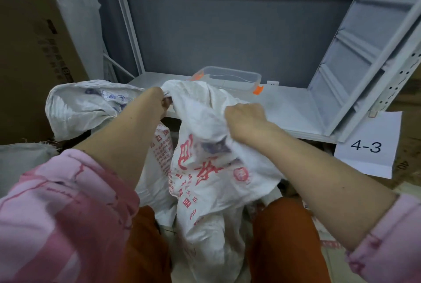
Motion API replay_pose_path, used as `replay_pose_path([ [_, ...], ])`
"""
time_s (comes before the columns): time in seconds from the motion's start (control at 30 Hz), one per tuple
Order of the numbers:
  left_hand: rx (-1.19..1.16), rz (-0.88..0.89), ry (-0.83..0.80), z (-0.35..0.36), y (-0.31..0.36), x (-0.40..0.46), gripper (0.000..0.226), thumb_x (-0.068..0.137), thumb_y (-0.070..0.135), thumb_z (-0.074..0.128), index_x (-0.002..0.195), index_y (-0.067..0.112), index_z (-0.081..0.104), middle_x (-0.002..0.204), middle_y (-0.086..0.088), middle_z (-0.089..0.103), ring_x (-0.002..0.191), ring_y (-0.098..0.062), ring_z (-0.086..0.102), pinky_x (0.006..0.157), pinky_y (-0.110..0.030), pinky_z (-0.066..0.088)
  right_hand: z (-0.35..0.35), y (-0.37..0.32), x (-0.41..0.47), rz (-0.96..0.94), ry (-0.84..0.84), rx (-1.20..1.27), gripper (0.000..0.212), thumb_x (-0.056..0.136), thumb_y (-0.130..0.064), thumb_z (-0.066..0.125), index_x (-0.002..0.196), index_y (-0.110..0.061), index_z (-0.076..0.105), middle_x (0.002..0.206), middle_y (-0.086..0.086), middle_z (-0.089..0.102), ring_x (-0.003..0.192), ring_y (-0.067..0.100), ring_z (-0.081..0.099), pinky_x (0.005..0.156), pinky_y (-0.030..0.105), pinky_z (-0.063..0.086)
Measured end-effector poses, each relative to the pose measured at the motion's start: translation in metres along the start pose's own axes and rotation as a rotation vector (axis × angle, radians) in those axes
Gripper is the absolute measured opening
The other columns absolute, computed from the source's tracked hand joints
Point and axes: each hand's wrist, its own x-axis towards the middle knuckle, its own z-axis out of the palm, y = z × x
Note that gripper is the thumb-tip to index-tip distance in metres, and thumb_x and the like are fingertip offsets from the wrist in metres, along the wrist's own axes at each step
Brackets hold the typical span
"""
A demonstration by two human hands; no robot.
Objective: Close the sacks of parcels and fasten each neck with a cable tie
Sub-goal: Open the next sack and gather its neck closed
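Observation:
A white woven sack (205, 169) with red printed characters stands between my knees, its top pulled up. My left hand (157, 103) grips the sack's upper edge at the far left of its mouth. My right hand (245, 121) grips a bunch of the sack's cloth on the right side. A second white sack (79, 107) lies to the left behind my left arm. On the shelf behind stands a clear plastic box (230, 78) with orange clips; thin ties seem to lie inside it. No cable tie is in either hand.
A grey metal shelf (296, 109) runs behind the sack, with its upright frame at right. A paper label reading 4-3 (366, 146) hangs at right. A tall brown carton (29, 50) stands at left. Another grey sack (20, 159) sits at the lower left.

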Motion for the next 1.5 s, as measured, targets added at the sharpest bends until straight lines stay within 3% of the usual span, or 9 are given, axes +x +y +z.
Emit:
replay_pose_path([
  [0.27, -0.290, -0.102, 0.016, -0.011, -0.016, 0.023, 0.040, 0.098, 0.030, 0.047, 0.063, 0.011, 0.045, 0.037, 0.001, 0.046, 0.027, -0.005, 0.041, 0.028, -0.010, 0.026, 0.012, 0.030, 0.010, 0.095, 0.247, -0.210, 0.026, 0.081, 0.002, 0.052, 0.102, -0.009, 0.063, 0.094, 0.009, 0.068, 0.098, 0.030, 0.060, 0.092, 0.037, 0.036],
  [0.4, 0.000, -0.151, -0.100, -0.002, -0.030, 0.018, 0.036, 0.091, 0.044, 0.058, 0.099, 0.009, 0.051, 0.088, -0.014, 0.065, 0.077, -0.007, 0.065, 0.054, -0.006, 0.041, 0.026, 0.034, 0.015, 0.010, 0.403, -0.284, 0.023, 0.066, 0.002, 0.068, 0.082, -0.011, 0.059, 0.069, 0.006, 0.062, 0.065, 0.026, 0.058, 0.074, 0.037, 0.043],
  [0.53, 0.102, -0.198, -0.283, 0.017, -0.041, 0.008, 0.042, 0.091, 0.042, 0.059, 0.118, 0.011, 0.050, 0.110, -0.025, 0.065, 0.034, -0.001, 0.037, 0.033, -0.006, 0.029, 0.036, 0.032, 0.016, -0.196, 0.599, -0.253, 0.034, 0.042, 0.018, 0.066, 0.061, -0.007, 0.052, 0.049, 0.009, 0.047, 0.042, 0.023, 0.037, 0.053, 0.030, 0.024],
  [0.7, 0.119, -0.157, -0.267, 0.038, -0.048, 0.010, 0.018, 0.094, 0.021, 0.059, 0.108, 0.012, 0.054, 0.110, -0.016, 0.067, 0.033, -0.002, 0.041, 0.027, -0.011, 0.020, 0.043, 0.038, 0.008, -0.350, 0.773, -0.220, 0.025, 0.055, 0.016, 0.042, 0.061, -0.007, 0.049, 0.055, 0.009, 0.043, 0.049, 0.022, 0.031, 0.055, 0.030, 0.029],
  [0.83, 0.001, -0.238, -0.221, 0.044, -0.057, 0.015, 0.025, 0.093, 0.003, 0.056, 0.070, 0.008, 0.045, 0.059, -0.006, 0.055, 0.030, -0.005, 0.029, 0.026, -0.013, 0.019, 0.029, 0.025, -0.002, -0.295, 0.403, -0.198, 0.032, 0.059, 0.011, 0.061, 0.060, -0.014, 0.041, 0.056, 0.001, 0.038, 0.052, 0.022, 0.036, 0.061, 0.031, 0.027],
  [0.93, -0.158, -0.273, -0.240, 0.050, -0.063, 0.014, 0.031, 0.093, -0.001, 0.047, 0.064, 0.010, 0.041, 0.047, 0.000, 0.035, 0.034, -0.005, 0.027, 0.029, -0.013, 0.015, 0.014, 0.031, 0.000, -0.059, -0.145, 0.248, 0.047, 0.073, -0.039, 0.076, 0.060, -0.016, 0.037, 0.059, -0.004, 0.041, 0.059, 0.018, 0.044, 0.058, 0.029, 0.030],
  [1.07, -0.251, -0.303, -0.275, 0.050, -0.068, 0.013, 0.031, 0.091, -0.004, 0.033, 0.065, 0.013, 0.035, 0.035, 0.001, 0.030, 0.022, -0.009, 0.022, 0.027, -0.014, 0.013, 0.001, 0.031, 0.016, 0.119, 0.065, 0.490, 0.048, 0.068, -0.046, 0.074, 0.058, -0.018, 0.036, 0.057, -0.003, 0.038, 0.058, 0.019, 0.041, 0.047, 0.028, 0.025],
  [1.3, -0.234, -0.248, -0.248, 0.049, -0.075, 0.004, 0.033, 0.092, -0.003, 0.031, 0.063, 0.012, 0.037, 0.042, 0.001, 0.035, 0.026, -0.005, 0.030, 0.027, -0.012, 0.018, 0.011, -0.005, 0.020, 0.143, -0.051, 0.412, 0.031, 0.076, -0.019, 0.066, 0.069, -0.018, 0.036, 0.068, -0.003, 0.040, 0.057, 0.014, 0.039, 0.049, 0.027, 0.031],
  [1.5, 0.167, -0.138, -0.307, 0.041, -0.082, -0.004, 0.019, 0.094, 0.020, 0.058, 0.078, 0.012, 0.050, 0.063, -0.002, 0.056, 0.028, -0.002, 0.036, 0.026, -0.011, 0.018, 0.018, -0.025, 0.011, 0.002, 0.154, 0.089, 0.024, 0.093, -0.007, 0.046, 0.116, -0.008, 0.054, 0.113, 0.009, 0.058, 0.106, 0.028, 0.056, 0.072, 0.031, 0.035],
])
